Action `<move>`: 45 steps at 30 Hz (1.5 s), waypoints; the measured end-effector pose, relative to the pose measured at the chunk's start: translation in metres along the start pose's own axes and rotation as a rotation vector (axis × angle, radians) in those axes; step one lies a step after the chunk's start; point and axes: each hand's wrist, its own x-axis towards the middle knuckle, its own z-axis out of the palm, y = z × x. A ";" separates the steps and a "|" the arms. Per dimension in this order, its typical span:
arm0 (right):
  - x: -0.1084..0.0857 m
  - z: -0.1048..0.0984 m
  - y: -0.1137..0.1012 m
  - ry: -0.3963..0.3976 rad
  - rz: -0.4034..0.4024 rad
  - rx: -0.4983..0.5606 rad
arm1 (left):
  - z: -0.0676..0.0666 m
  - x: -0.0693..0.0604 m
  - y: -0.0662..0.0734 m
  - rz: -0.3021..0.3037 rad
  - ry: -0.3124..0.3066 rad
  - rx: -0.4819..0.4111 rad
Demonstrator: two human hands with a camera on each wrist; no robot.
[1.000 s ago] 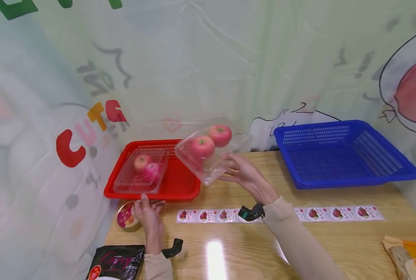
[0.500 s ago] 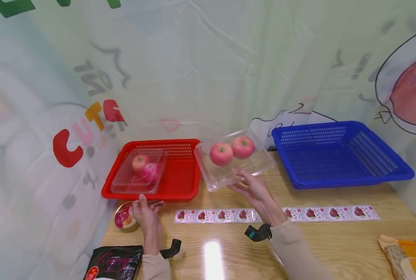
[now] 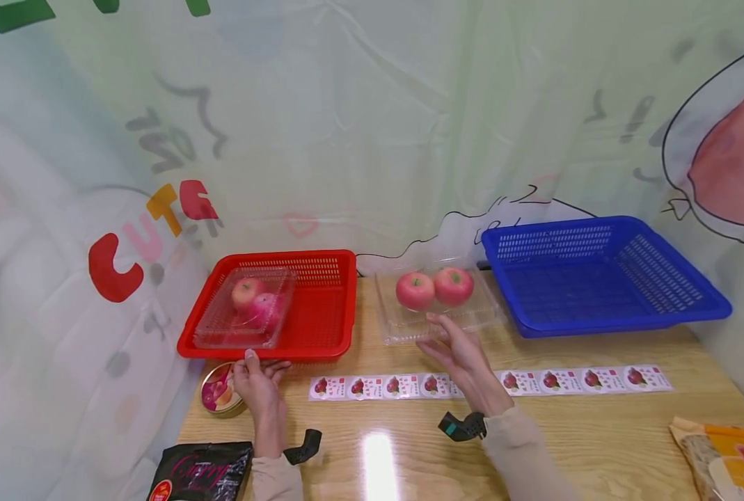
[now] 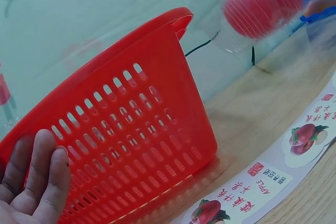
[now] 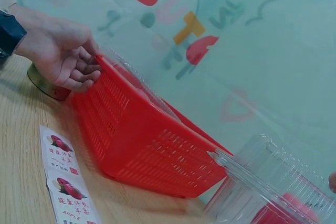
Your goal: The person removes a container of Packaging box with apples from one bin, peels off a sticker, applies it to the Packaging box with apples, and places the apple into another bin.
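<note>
By the right hand (image 3: 463, 360), a clear rectangular plastic box (image 3: 403, 325) of red apples (image 3: 453, 287) was pinched; by the left hand (image 3: 260, 387), the red slotted plastic basket (image 3: 321, 316) ahead was gripped.

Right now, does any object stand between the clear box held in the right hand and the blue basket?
No other object is visible between them. The right hand grips the near edge of the clear box, close to the blue basket; only the basket's own raised left rim might hinder entry.

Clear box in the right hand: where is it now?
In the head view, the clear box is just right of centre, between the red basket and blue basket.
</note>
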 end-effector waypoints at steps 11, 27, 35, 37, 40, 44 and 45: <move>0.003 -0.007 0.013 0.018 0.077 0.027 | 0.000 0.000 -0.002 -0.013 -0.005 0.013; 0.002 -0.002 0.027 0.038 0.071 0.007 | -0.004 -0.003 -0.004 0.008 -0.007 0.027; 0.003 -0.003 0.018 0.104 0.140 -0.162 | -0.003 -0.001 -0.003 0.026 -0.015 0.032; 0.003 -0.003 0.016 0.091 0.155 -0.128 | -0.003 0.000 -0.003 0.033 -0.020 0.040; 0.003 -0.005 0.012 0.047 0.154 -0.099 | -0.002 0.001 -0.004 0.042 -0.025 0.037; 0.001 -0.011 0.009 -0.023 0.129 -0.177 | -0.002 0.002 -0.004 0.051 -0.030 0.037; 0.001 -0.013 0.009 -0.041 0.121 -0.203 | -0.002 0.002 -0.004 0.054 -0.029 0.038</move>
